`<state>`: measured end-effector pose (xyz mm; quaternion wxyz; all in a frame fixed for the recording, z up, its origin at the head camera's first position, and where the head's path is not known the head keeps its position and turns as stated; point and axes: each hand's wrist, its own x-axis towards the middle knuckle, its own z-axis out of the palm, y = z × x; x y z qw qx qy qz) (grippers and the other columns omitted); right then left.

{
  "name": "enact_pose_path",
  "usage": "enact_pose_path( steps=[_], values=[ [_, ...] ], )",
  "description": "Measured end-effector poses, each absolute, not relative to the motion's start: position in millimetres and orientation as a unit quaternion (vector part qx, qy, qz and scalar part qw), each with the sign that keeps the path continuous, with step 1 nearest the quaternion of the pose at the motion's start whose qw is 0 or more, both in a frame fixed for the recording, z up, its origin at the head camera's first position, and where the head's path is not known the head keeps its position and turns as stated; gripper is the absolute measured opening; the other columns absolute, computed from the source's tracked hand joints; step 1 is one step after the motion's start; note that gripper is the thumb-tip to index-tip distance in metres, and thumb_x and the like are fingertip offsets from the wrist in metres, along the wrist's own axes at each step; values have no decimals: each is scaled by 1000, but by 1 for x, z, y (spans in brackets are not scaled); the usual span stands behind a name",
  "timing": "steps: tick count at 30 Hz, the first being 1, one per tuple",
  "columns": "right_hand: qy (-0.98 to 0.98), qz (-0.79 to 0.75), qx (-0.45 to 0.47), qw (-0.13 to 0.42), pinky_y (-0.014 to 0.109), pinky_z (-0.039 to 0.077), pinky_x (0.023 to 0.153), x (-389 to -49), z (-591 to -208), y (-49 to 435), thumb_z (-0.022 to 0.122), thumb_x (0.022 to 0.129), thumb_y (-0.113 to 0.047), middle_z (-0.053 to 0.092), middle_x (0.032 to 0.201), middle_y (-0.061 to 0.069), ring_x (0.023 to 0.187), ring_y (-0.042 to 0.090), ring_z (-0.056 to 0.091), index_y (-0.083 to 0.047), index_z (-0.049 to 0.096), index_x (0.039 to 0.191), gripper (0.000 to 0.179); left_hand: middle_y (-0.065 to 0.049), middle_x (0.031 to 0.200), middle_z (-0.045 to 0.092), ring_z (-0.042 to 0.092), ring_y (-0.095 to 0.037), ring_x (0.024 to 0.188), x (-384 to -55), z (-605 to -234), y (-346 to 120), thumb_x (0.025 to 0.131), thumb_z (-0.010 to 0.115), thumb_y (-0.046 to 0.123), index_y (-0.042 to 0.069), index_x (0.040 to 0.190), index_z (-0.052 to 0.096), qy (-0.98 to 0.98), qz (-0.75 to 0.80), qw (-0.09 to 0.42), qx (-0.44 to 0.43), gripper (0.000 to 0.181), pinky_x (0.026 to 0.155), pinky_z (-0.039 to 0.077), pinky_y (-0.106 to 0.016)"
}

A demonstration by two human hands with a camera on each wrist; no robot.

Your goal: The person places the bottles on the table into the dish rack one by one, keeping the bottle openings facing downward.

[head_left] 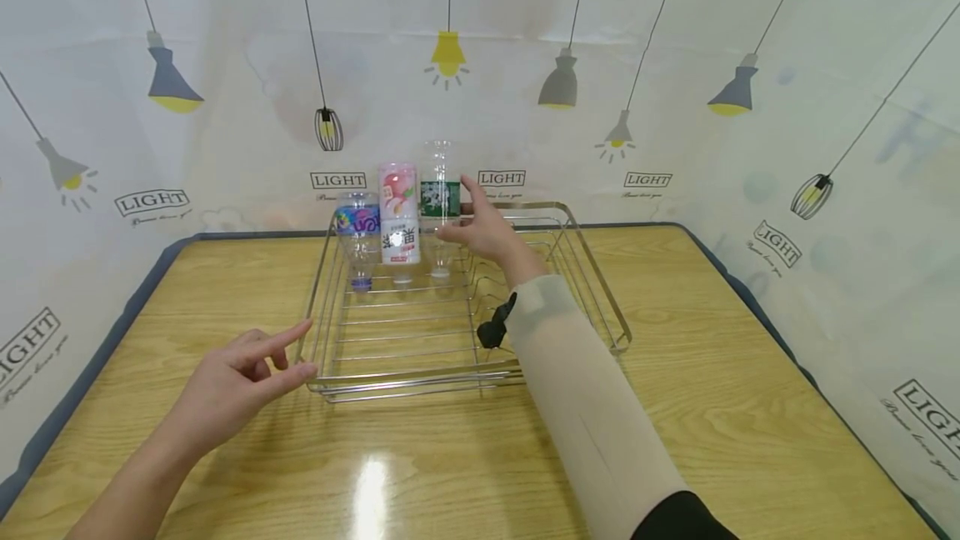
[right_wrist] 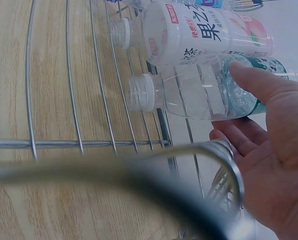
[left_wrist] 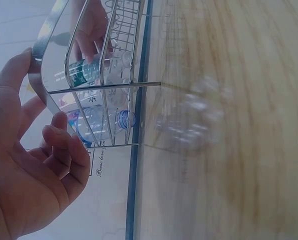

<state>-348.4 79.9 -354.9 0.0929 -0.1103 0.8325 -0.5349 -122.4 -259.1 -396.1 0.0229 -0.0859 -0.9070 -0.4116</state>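
My right hand [head_left: 483, 227] grips a clear plastic bottle with a green label [head_left: 440, 200], thumb on its near side and fingers behind. The bottle is cap-down in a wire dish rack [head_left: 405, 336]; its white cap [right_wrist: 147, 93] shows in the right wrist view. Beside it stand an upside-down peach drink bottle [head_left: 398, 215] with a pink and white label, and an upside-down bottle with a blue and purple label [head_left: 357, 223]. At the rack's front left corner, my left hand [head_left: 232, 382] touches the metal rim [left_wrist: 35, 67] with thumb and index finger, the index finger straight.
The rack rests on a wood-grain table [head_left: 420, 465]. Wavy wire dividers [head_left: 491, 273] run along its right half. A black piece [head_left: 495, 323] shows beside my right wrist. A pale curtain [head_left: 247, 107] printed with lamps surrounds the table's back and sides.
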Motion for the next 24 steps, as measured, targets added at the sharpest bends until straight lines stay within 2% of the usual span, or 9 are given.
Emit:
enact_pose_path(
  steps=[13, 24],
  values=[
    [842, -516, -125, 97, 53, 51, 120, -352, -358, 81, 84, 100, -21, 50, 161, 19, 145, 35, 57, -36, 3, 178, 114, -1, 102, 60, 47, -14, 72, -121, -395, -257, 103, 81, 34, 23, 156, 63, -906, -414, 31, -86, 57, 58, 42, -29],
    [844, -512, -134, 87, 53, 49, 122, -352, -359, 80, 84, 100, -16, 54, 161, 18, 146, 37, 57, -31, 8, 179, 111, 0, 99, 60, 47, -14, 71, -120, -394, -256, 102, 81, 32, 22, 155, 65, -904, -417, 42, -90, 56, 57, 42, -29]
  ],
)
